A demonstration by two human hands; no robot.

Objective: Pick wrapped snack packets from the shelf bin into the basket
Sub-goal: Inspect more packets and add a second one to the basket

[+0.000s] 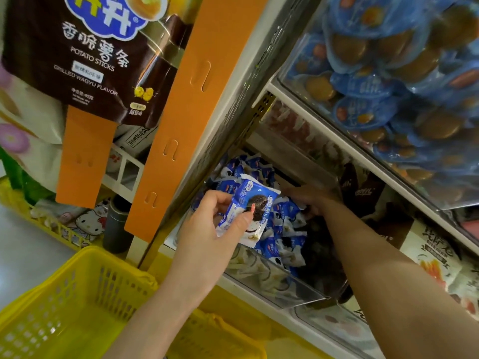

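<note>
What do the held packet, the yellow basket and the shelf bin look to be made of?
Packet: probably thin glossy plastic film, printed blue and white, creased where the left hand pinches it. Basket: rigid moulded yellow plastic, with slotted lattice walls. Shelf bin: clear hard plastic, perhaps acrylic; packets show through its front wall.

I am counting one held cookie packet (248, 211) at centre, an uncountable heap (282, 244) behind it, two yellow baskets (77, 294) below, one potato sticks bag (85, 55) upper left.
</note>
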